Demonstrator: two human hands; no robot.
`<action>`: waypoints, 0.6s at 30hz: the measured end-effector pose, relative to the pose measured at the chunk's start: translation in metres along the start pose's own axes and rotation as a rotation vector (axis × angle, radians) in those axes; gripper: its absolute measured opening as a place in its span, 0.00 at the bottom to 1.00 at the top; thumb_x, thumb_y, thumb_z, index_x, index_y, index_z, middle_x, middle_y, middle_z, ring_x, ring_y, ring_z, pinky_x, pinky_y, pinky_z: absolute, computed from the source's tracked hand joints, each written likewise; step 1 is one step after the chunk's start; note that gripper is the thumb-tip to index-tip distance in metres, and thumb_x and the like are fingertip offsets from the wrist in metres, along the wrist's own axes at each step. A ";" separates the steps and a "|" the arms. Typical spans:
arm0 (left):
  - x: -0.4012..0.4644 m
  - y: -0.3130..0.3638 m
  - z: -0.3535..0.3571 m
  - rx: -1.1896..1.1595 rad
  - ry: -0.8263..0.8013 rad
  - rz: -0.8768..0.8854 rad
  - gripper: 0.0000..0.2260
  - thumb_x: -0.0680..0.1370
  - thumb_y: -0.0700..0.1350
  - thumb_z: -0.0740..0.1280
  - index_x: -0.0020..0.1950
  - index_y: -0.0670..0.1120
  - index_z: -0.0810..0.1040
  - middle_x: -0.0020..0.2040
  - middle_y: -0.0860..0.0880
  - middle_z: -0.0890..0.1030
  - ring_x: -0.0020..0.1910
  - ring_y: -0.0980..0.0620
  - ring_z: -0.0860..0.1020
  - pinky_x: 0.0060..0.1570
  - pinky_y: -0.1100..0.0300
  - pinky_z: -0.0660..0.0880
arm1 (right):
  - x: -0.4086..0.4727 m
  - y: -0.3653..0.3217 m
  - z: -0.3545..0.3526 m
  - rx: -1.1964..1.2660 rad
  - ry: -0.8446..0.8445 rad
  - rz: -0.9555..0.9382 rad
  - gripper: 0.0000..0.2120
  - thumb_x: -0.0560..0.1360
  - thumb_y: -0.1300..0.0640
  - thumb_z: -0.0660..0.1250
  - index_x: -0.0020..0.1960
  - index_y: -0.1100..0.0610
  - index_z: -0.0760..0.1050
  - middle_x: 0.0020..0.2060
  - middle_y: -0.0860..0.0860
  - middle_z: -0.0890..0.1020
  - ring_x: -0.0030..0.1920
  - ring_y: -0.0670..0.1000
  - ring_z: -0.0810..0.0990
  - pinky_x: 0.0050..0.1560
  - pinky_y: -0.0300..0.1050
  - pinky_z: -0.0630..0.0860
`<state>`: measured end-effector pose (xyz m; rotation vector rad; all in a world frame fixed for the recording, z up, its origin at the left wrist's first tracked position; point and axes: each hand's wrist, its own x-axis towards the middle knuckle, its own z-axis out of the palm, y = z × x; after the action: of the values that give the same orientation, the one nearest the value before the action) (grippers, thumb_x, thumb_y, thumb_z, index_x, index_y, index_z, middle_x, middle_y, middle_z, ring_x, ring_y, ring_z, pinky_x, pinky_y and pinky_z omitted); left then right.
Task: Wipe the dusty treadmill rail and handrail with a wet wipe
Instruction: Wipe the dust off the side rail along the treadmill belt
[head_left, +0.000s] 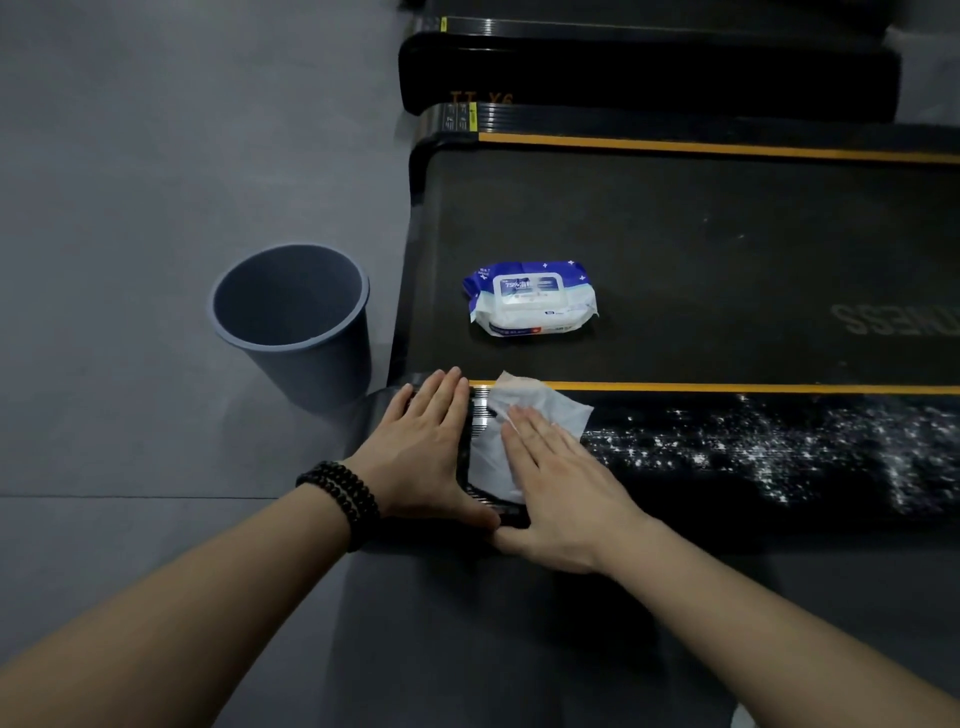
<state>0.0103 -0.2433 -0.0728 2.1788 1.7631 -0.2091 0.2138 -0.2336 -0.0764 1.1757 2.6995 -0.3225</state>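
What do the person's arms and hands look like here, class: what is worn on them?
Both forearms are bare, with no sleeves and no gloves. The left hand has a bracelet of dark round beads wound several times round the wrist. The right hand shows no ring, watch or band.

One head cam, wide-angle, looks fwd and steeply down, close over the treadmill rail (727, 457), floor (130, 182) at left.
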 end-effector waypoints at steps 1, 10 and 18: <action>0.000 0.000 0.000 0.001 -0.001 0.000 0.66 0.63 0.81 0.64 0.80 0.43 0.32 0.81 0.46 0.32 0.79 0.49 0.32 0.78 0.49 0.34 | -0.005 -0.003 0.001 0.000 0.010 -0.007 0.54 0.72 0.27 0.57 0.80 0.58 0.35 0.78 0.54 0.33 0.77 0.49 0.29 0.78 0.47 0.35; 0.000 0.003 -0.001 -0.009 -0.012 -0.012 0.67 0.62 0.81 0.64 0.80 0.43 0.31 0.81 0.46 0.31 0.79 0.48 0.31 0.78 0.48 0.34 | -0.009 -0.004 0.002 -0.056 -0.003 -0.039 0.55 0.72 0.28 0.59 0.79 0.60 0.33 0.77 0.55 0.31 0.77 0.52 0.28 0.77 0.48 0.33; 0.001 0.006 -0.001 -0.003 -0.017 -0.026 0.67 0.62 0.81 0.64 0.80 0.43 0.31 0.81 0.45 0.31 0.79 0.47 0.31 0.79 0.46 0.35 | -0.020 -0.011 0.006 -0.016 -0.005 -0.029 0.57 0.71 0.30 0.62 0.79 0.59 0.32 0.77 0.55 0.29 0.76 0.51 0.26 0.77 0.49 0.33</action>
<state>0.0164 -0.2435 -0.0709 2.1474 1.7819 -0.2301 0.2191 -0.2567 -0.0757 1.1309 2.7116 -0.3071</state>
